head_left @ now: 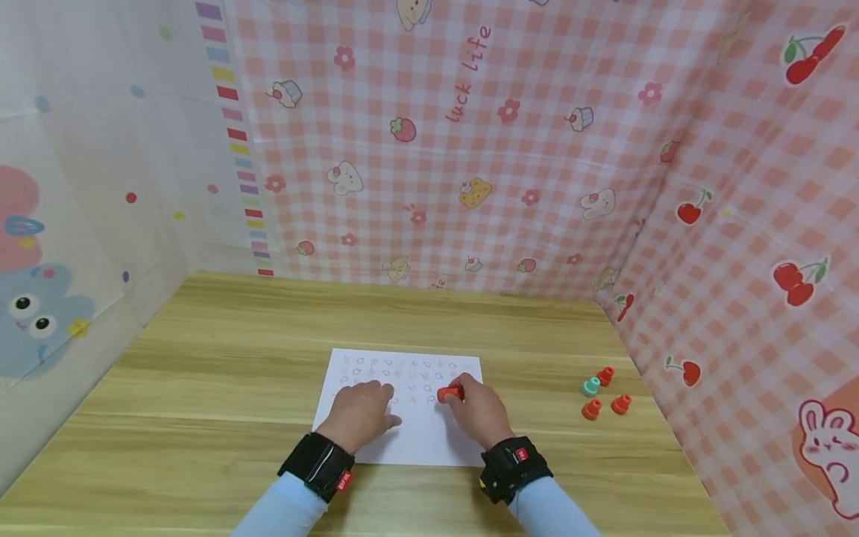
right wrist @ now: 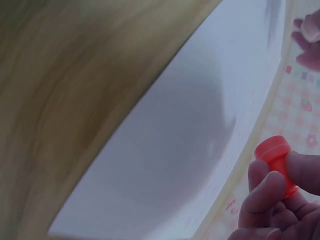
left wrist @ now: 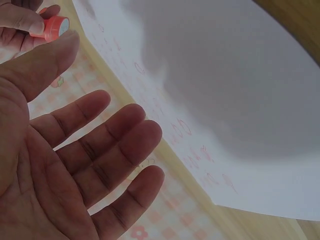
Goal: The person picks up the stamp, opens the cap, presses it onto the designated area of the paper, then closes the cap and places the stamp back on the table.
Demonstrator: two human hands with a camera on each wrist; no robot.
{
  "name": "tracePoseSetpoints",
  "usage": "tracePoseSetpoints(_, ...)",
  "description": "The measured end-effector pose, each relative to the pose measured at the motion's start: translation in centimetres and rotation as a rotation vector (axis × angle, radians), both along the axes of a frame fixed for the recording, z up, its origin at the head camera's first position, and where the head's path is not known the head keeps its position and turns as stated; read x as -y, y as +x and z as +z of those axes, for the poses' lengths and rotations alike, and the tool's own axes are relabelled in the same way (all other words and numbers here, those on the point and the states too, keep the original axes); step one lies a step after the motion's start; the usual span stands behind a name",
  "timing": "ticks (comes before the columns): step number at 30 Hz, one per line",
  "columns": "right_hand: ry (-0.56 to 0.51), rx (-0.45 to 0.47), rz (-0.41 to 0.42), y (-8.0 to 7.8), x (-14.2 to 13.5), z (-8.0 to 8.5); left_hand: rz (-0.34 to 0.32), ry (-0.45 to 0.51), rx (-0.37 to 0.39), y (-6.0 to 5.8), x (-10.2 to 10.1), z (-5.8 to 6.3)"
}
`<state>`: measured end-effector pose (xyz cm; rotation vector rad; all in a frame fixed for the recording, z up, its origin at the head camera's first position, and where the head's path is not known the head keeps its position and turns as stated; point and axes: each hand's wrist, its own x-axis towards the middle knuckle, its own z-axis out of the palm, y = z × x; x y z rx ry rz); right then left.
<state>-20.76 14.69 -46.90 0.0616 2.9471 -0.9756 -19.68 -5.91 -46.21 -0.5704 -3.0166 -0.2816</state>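
A red toy stamp (head_left: 448, 393) is pinched between the thumb and fingers of my right hand (head_left: 482, 412), over the right part of a white sheet of paper (head_left: 409, 447). Rows of small pinkish-red and purplish printed marks cover the far half of the sheet. In the right wrist view the stamp (right wrist: 274, 150) sits tilted in the grip, its wide end above the fingers. The left wrist view shows the stamp's pale round face (left wrist: 64, 26). Over the sheet's left part is my left hand (head_left: 360, 412), fingers spread and relaxed, holding nothing.
Several more stamps stand at the right of the wooden table (head_left: 221, 358): a teal one (head_left: 590, 386) beside a red one (head_left: 605, 376), with two orange-red ones (head_left: 591, 409) nearer. Patterned cloth (head_left: 429, 156) hangs behind and at both sides.
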Motion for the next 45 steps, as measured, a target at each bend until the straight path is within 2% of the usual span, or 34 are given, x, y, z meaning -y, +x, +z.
tracePoseSetpoints(7, -0.106, 0.017, 0.096, 0.8, 1.3, 0.1, -0.024, 0.028, -0.017, 0.0, -0.1, 0.1)
tracePoseSetpoints(13, -0.137, -0.005, 0.185, 1.1, 2.0, 0.2, -0.041, 0.038, -0.023, -0.1, -0.2, 0.2)
tracePoseSetpoints(25, -0.186, -0.047, 0.29, 1.6, 3.1, 0.1, -0.092, 0.079, -0.043, 0.0, -0.2, 0.0)
tracePoseSetpoints(31, -0.216, -0.027, 0.318, 1.7, 3.4, 0.4, -0.136, 0.084, -0.06, 0.0, -0.2, -0.1)
tracePoseSetpoints(38, -0.217, -0.04, 0.331, 1.5, 3.4, 0.3, -0.187, 0.105, -0.121, 0.1, -0.1, -0.1)
tracePoseSetpoints(45, -0.241, -0.07, 0.305, 1.6, 3.6, 0.2, -0.182, 0.134, -0.102, 0.1, -0.1, -0.1)
